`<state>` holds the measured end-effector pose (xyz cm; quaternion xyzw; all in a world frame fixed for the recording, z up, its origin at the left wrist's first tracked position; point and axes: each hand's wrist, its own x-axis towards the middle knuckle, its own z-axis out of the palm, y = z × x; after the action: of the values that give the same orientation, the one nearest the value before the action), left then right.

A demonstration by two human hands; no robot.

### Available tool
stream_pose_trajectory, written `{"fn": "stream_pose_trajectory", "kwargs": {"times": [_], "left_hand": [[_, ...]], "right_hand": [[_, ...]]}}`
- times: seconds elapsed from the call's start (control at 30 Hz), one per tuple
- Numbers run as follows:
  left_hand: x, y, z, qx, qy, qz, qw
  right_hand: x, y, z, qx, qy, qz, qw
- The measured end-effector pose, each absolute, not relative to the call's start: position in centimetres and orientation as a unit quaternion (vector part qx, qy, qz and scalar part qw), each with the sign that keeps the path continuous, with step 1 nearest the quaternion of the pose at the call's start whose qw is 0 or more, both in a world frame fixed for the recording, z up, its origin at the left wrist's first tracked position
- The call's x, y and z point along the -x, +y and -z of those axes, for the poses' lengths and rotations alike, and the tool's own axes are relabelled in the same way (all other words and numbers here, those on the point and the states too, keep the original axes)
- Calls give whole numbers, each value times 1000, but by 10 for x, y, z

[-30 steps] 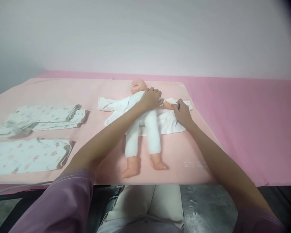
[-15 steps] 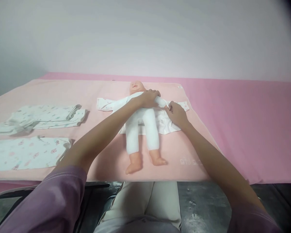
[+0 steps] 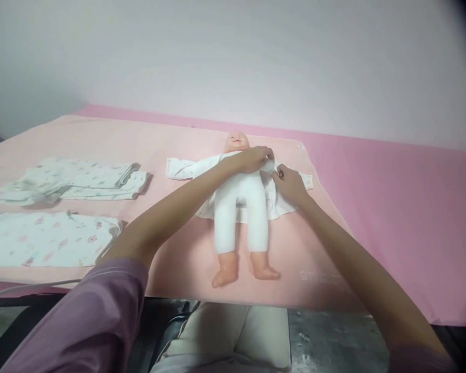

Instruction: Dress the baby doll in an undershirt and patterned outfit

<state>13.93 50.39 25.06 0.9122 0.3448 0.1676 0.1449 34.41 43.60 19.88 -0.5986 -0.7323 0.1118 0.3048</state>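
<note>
A baby doll with a white cloth body lies on its back, feet toward me. Under it is spread a white printed baby shirt. One shirt sleeve reaches out to the left around the doll's arm; the other sleeve's cuff shows beyond my right hand. My left hand lies across the doll's upper chest, its fingers curled over the arm on the right side. Close beside it, my right hand is closed in a pinch on the shirt's fabric near that arm's end. The fingertips partly hide the arm.
To the left lie a folded white printed garment and, nearer me, another folded printed cloth. A peach mat covers much of the pink table. A pale wall rises behind. A thin cable runs at the lower left.
The view has shifted, so the doll and clothes appear farther right. Both hands stay at the arm on the right, now slightly higher on it, with the doll's body lying straighter.
</note>
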Motion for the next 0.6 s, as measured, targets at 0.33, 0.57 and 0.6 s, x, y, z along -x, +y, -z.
{"fn": "stream_pose_trajectory", "kwargs": {"times": [0.33, 0.57, 0.6], "left_hand": [[-99, 468, -252, -857, 369, -352, 80], [93, 435, -240, -807, 538, -238, 40], [116, 432, -236, -801, 560, -206, 51]], "right_hand": [[-310, 437, -207, 550, -779, -94, 286], [-416, 412, -196, 569, -755, -56, 321], [-425, 413, -196, 571, -763, -46, 299]]}}
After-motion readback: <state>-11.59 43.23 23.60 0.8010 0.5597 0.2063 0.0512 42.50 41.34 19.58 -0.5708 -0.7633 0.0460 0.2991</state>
